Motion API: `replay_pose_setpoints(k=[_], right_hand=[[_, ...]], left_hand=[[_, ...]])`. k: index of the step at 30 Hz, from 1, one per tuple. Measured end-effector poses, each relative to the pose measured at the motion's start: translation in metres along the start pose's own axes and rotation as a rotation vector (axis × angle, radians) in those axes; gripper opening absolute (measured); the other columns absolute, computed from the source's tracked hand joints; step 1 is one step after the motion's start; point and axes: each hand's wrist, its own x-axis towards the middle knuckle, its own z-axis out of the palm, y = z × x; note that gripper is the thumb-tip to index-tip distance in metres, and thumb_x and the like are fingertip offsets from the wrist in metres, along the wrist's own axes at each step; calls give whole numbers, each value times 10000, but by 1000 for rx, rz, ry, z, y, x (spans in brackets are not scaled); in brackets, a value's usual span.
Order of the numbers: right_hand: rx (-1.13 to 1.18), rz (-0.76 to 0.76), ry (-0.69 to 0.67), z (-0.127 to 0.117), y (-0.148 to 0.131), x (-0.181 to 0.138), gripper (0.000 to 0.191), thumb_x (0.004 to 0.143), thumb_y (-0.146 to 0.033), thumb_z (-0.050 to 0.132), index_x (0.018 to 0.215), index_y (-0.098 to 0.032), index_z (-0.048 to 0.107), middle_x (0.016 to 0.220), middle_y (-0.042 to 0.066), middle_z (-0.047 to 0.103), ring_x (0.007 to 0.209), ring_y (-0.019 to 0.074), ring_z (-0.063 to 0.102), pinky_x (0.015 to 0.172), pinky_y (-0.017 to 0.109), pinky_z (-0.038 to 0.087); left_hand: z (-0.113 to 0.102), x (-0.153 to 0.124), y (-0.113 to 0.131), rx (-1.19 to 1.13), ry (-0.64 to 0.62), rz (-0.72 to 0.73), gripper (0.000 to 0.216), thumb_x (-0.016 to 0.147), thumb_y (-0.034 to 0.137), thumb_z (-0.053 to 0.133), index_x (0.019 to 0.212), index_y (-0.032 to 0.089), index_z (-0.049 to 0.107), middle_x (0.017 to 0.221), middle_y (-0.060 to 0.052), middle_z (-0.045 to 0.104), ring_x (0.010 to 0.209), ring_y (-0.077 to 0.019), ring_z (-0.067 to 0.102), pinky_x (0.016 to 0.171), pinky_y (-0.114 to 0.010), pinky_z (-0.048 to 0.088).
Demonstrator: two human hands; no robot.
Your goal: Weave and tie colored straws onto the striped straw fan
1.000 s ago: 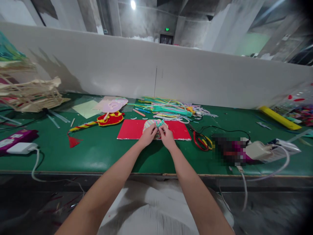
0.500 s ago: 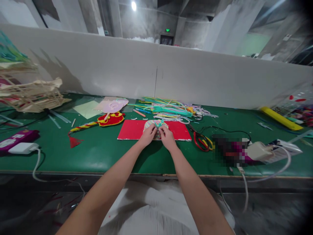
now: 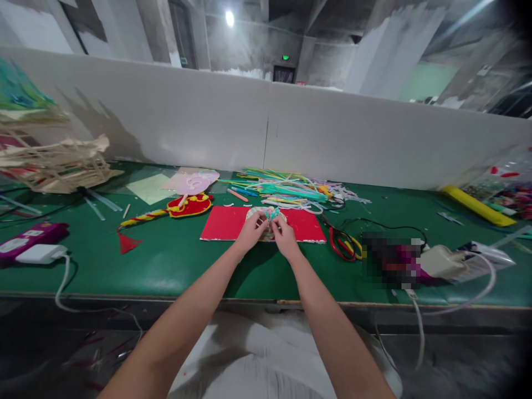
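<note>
A pastel striped piece (image 3: 284, 215) with a rounded outline lies on a red board (image 3: 224, 223). Over its middle sits a small teal piece (image 3: 272, 213) of fuzzy craft stem, pinched between both hands. My left hand (image 3: 251, 230) is closed, thumb and fingertips at the teal piece's left side. From the other side my right hand (image 3: 285, 233) holds it the same way. The fingers cover much of the striped piece, and its lower part is hidden. Red-handled scissors (image 3: 343, 246) lie to the right of the board.
Several loose craft stems (image 3: 286, 185) are heaped behind the board. Left of it lie a red and yellow fan shape (image 3: 193, 206) with a twisted handle and a purple piece (image 3: 197, 183). A purple power strip (image 3: 31, 242), a yellow tube (image 3: 477, 205) and cables are on the green table (image 3: 158, 277).
The fingers have shifted slightly around the teal piece, with the left fingers a little more spread. The camera has tilted slightly up. Everything else lies as before.
</note>
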Motion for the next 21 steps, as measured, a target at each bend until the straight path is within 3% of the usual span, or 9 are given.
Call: replay_pose_setpoints(k=[4,11,21], right_hand=[[-2,1,-3,1,3,1,230,824,-387,378,795,-211,523,683,5,538,599,140,508,583,251,411],[119,44,80,3,4,3,265,775,-423,466,855,-189,559,793,41,606,691,153,568,610,262,449],[120,24,74,3,3,4,225,754,-387,492,796,-181,571,752,35,600,692,151,551,621,263,452]], left_hand=[[-1,2,-2,-29,39,-43,127,740,283,500,766,160,520,676,18,502,620,-98,489,578,-204,398],[-7,2,-4,-150,129,-102,227,696,323,553,844,153,581,660,17,542,603,-98,484,577,-209,398],[-7,3,-4,-161,77,-170,263,673,352,572,842,151,587,588,29,516,554,-95,483,534,-211,400]])
